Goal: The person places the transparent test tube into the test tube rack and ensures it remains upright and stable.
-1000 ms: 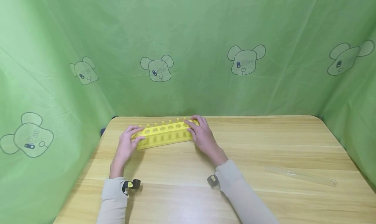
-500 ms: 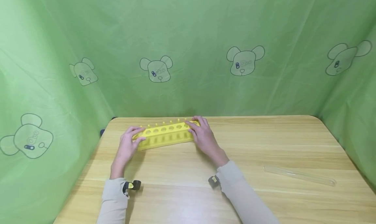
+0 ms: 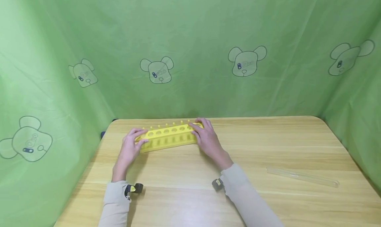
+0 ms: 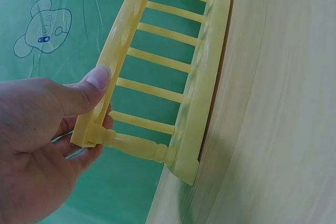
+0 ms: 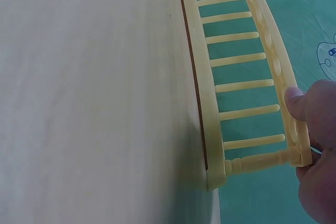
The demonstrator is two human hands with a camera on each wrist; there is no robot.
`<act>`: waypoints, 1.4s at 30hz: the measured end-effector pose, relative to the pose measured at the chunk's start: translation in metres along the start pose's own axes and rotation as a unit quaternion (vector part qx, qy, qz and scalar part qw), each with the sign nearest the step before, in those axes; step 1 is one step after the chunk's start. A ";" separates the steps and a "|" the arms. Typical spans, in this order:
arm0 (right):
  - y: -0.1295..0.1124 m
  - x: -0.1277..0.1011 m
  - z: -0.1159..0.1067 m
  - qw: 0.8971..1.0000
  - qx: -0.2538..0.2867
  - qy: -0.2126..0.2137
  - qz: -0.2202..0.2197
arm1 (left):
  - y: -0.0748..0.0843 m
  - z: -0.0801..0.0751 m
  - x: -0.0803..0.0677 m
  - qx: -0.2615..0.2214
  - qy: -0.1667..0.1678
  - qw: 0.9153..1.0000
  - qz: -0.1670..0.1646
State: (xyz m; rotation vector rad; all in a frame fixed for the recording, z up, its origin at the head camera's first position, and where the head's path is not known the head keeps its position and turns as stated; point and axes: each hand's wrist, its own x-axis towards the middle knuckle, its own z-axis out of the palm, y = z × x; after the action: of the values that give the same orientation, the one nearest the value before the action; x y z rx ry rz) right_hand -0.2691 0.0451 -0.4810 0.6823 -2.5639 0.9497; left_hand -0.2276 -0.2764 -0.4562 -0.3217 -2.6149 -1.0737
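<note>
A yellow plastic test tube rack (image 3: 166, 137) stands upright near the back left of the table, its right end angled slightly farther back. Round holes line its top bar, and a row of pegs rises behind. My left hand (image 3: 129, 144) grips the left end of the top bar, thumb in front. At the opposite end my right hand (image 3: 208, 139) holds the same bar between thumb and fingers. In the left wrist view the thumb (image 4: 98, 78) lies on the bar above the end post. The right wrist view shows the right thumb (image 5: 296, 102) likewise on the bar.
A clear glass test tube (image 3: 302, 176) lies on the wooden table (image 3: 178, 200) at the right, apart from the hands. Green curtain (image 3: 196, 28) printed with bear heads surrounds the table's back and sides.
Both hands keep their hold on the rack. Only a slight shift of the whole view shows; the rack and test tube keep their places on the table.
</note>
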 end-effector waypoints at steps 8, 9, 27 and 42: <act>0.000 -0.003 -0.004 1.000 0.005 0.006 -0.001 | 0.001 0.002 0.000 0.003 0.002 1.000 0.006; 0.000 -0.004 -0.004 1.000 0.005 0.006 -0.001 | 0.001 0.003 0.001 0.004 0.001 1.000 0.006; 0.006 -0.007 -0.008 1.000 -0.001 0.019 -0.012 | 0.004 0.007 0.003 0.005 -0.006 1.000 0.009; 0.009 -0.009 -0.013 1.000 -0.002 0.013 -0.003 | 0.004 0.013 0.004 -0.005 -0.003 1.000 0.027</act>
State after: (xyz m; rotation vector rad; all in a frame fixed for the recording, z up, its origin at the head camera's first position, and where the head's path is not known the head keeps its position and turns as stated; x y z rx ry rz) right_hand -0.2645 0.0626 -0.4808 0.6726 -2.5397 0.9455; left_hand -0.2321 -0.2641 -0.4614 -0.3950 -2.5907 -1.0703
